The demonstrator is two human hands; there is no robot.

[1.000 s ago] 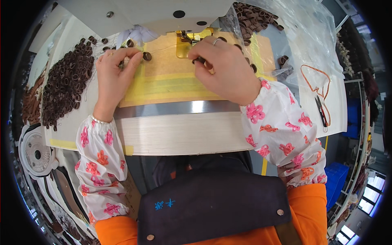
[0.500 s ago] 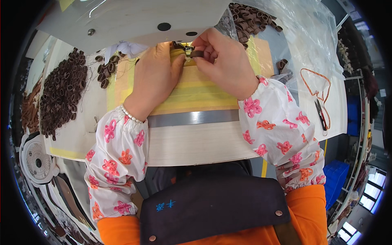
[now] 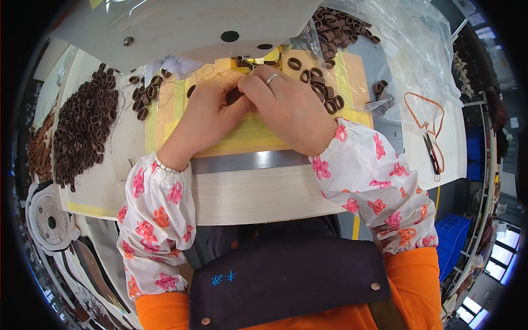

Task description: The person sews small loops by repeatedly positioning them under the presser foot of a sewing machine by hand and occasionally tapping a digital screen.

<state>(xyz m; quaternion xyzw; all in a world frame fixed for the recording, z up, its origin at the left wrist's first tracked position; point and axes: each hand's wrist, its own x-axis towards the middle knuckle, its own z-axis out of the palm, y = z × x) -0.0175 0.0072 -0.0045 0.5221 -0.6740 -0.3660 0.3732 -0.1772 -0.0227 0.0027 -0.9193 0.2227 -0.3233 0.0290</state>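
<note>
Both hands are now together at the needle end of the yellow pad, right under the white machine head point(image 3: 181, 27). A second ago they were apart: left hand point(image 3: 206, 115) out by the loose loops on the left, right hand point(image 3: 289, 107) alone at the brass foot. Half a second ago they closed up, and now I see them pressed fingertip to fingertip.

Between them sits one small brown loop point(image 3: 234, 96), pinched by the left thumb and fingers with the right fingers closing on it from the other side. I read that as the piece being picked and brought to the foot, so positioning is in hand, not yet fed. The foot itself is mostly hidden behind the knuckles; I cannot tell if the loop is under it.

Pose: both forearms come in from the lower edge, wrists resting on the worktop point(image 3: 258, 192), palms down, fingers curled forward. Ring on the right hand faces up.

Big pile of brown loops point(image 3: 82, 126) sits well apart at left, a smaller scatter point(image 3: 319, 88) just beside the right knuckles, more in the clear bag point(image 3: 385, 49). Small snips point(image 3: 432, 154) on an orange cord lie far right, untouched.
</note>
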